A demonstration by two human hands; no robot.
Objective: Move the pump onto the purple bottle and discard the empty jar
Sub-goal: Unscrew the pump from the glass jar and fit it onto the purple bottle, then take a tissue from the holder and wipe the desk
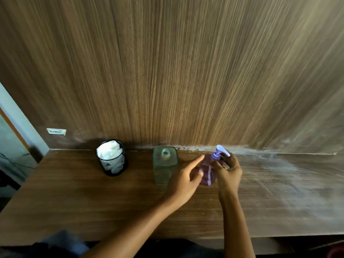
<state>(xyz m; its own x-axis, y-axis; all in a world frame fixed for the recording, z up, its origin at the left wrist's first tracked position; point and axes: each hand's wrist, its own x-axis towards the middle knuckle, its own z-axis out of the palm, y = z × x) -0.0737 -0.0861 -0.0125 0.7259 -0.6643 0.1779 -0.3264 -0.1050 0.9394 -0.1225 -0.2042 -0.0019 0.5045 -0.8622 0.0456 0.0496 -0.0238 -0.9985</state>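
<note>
1 head view, looking forward and down, near table (93,202).

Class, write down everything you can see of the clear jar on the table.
The jar is clear, green-tinted, glass-like, square-sided with a short round neck, uncapped. It looks empty and stands upright on the wooden table by the back wall, between a black mesh cup and the purple bottle. The left hand is close beside it; contact unclear.
</note>
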